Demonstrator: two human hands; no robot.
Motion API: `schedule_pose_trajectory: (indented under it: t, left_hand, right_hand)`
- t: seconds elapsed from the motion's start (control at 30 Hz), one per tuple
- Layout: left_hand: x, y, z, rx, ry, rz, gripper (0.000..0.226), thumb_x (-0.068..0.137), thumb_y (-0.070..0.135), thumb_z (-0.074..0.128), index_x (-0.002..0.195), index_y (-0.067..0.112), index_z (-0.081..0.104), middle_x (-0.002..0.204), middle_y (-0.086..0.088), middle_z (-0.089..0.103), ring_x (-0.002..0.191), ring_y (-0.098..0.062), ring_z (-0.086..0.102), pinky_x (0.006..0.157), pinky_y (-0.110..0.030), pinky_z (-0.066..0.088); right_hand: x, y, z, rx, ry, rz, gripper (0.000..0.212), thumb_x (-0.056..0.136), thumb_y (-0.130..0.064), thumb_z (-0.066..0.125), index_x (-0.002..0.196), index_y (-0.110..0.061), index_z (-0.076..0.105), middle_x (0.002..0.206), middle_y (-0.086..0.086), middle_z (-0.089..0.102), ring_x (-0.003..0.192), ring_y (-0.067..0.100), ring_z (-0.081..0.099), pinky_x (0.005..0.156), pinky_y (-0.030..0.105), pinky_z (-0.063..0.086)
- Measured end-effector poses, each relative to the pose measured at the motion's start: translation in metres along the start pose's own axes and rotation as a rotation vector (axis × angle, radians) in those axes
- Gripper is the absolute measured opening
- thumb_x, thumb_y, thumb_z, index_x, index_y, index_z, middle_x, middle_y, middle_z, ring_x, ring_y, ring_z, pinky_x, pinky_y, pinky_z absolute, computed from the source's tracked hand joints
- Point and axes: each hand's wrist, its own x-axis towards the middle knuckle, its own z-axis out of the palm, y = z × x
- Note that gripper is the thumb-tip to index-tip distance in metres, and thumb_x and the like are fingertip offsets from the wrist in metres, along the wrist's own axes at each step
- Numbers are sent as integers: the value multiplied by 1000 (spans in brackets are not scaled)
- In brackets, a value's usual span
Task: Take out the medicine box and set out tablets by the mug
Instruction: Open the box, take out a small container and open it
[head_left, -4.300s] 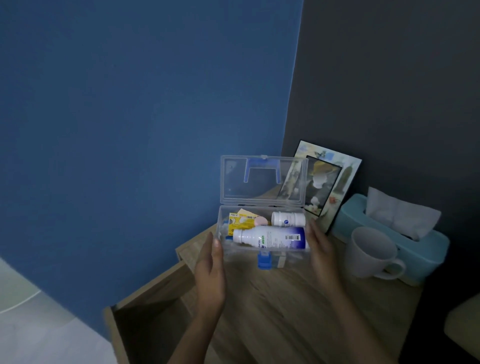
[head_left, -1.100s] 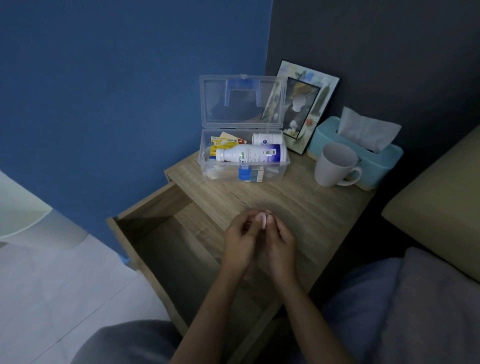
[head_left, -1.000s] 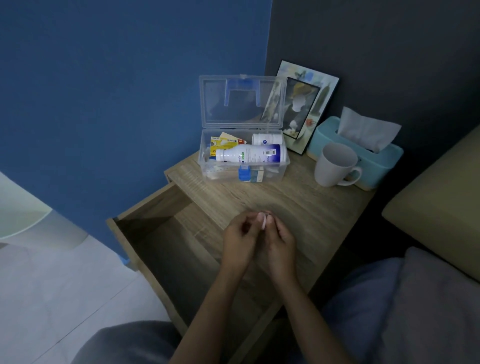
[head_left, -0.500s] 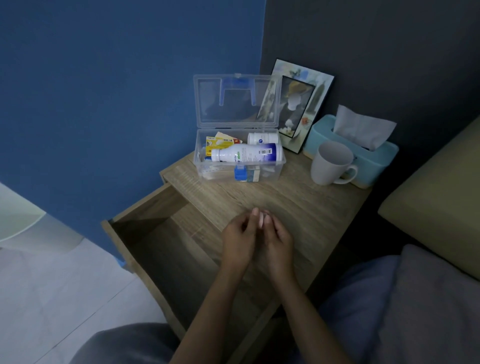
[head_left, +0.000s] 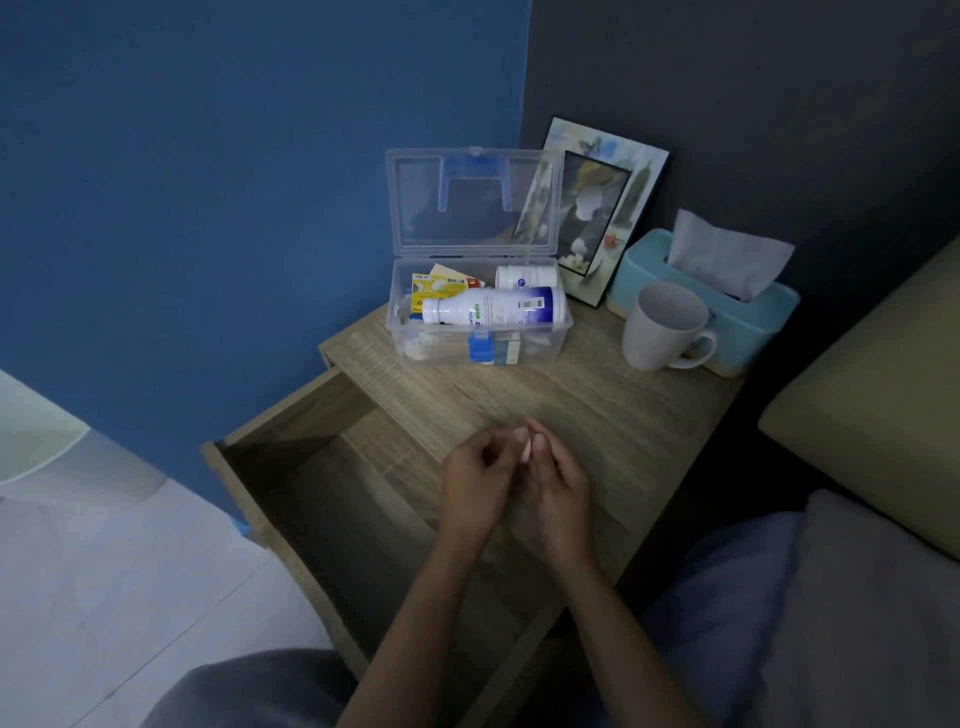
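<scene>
Both hands' grip (head_left: 523, 451) pinches a pale tablet strip (head_left: 524, 450) before the open clear medicine box (head_left: 480, 312); bottle labels unreadable

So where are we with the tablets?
Done: the medicine box sits open on the nightstand. In hand: left hand and right hand pinch a small pale item, probably tablets. Left: nothing lies by the mug yet.

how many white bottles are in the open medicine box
2: a large white bottle lying on its side across the front of the medicine box, and a smaller white bottle behind it at the back right. More may be hidden underneath.
</scene>
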Motion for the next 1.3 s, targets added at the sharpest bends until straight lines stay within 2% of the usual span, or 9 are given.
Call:
schedule_pose_trajectory:
  t: [0.1,0.27,0.4,0.5,0.67,0.87,1.03,1.17,1.3]
  left_hand:
    - [2,2,4,59,50,-62,17,89,34,63,78,24,72,68,10,73,65,4,67,59,-5,46]
    - [9,6,8,104,125,-211,32,84,42,64,71,14,71,61,3,69,53,0,62,46,-5,40]
    - [15,6,7,80,113,-322,42,80,46,63,71,6,71,68,-12,72,62,-17,65,57,-24,49]
    - [16,9,6,55,83,-360,43,77,44,63,74,3,72,71,-17,73,61,-20,64,63,-31,51]
    - [16,14,2,-59,19,-439,29,76,37,62,65,11,70,57,-7,70,44,-10,60,46,-20,45]
    - [16,18,-1,-24,27,-449,31,75,37,60,61,11,68,51,-5,68,40,-11,59,40,-17,42]
    - [15,19,-2,14,17,-460,31,70,38,59,55,13,70,47,-5,66,36,-9,56,39,-16,39]
    - [15,19,-2,-40,9,-524,33,77,36,57,63,9,71,46,-3,65,32,-7,53,35,-14,37]
    - [17,19,-2,-85,-1,-579,36,84,37,56,69,6,68,45,-5,65,30,-7,52,33,-13,36]
  right_hand:
    - [1,1,-1,55,-7,18,25,100,-10,44,108,-19,66,121,15,67,118,29,61,108,46,42]
    - [3,2,-5,89,-32,24,25,99,-10,46,107,-20,68,120,12,68,119,30,61,107,45,43]
    - [5,2,-8,54,-30,17,23,98,-11,49,108,-18,68,121,15,68,118,32,61,108,51,42]
    - [5,-1,-8,35,-39,20,22,98,-10,48,110,-14,67,119,18,68,117,34,61,105,49,45]
    - [5,-5,-11,-21,-99,-23,24,98,-11,49,104,-21,70,106,7,73,102,20,67,86,28,55]
    - [8,2,-11,2,-120,24,23,97,-17,52,103,-26,72,113,18,70,112,39,62,99,52,46]
    - [7,2,-13,62,-133,67,26,98,-13,48,101,-23,73,99,11,73,90,24,68,78,35,55]
    - [6,-1,-13,45,-152,71,28,100,-10,44,114,-23,65,112,14,69,103,27,65,92,41,49]
    - [4,-2,-12,21,-164,77,30,100,-14,44,111,-29,67,119,11,70,115,30,64,100,43,48]
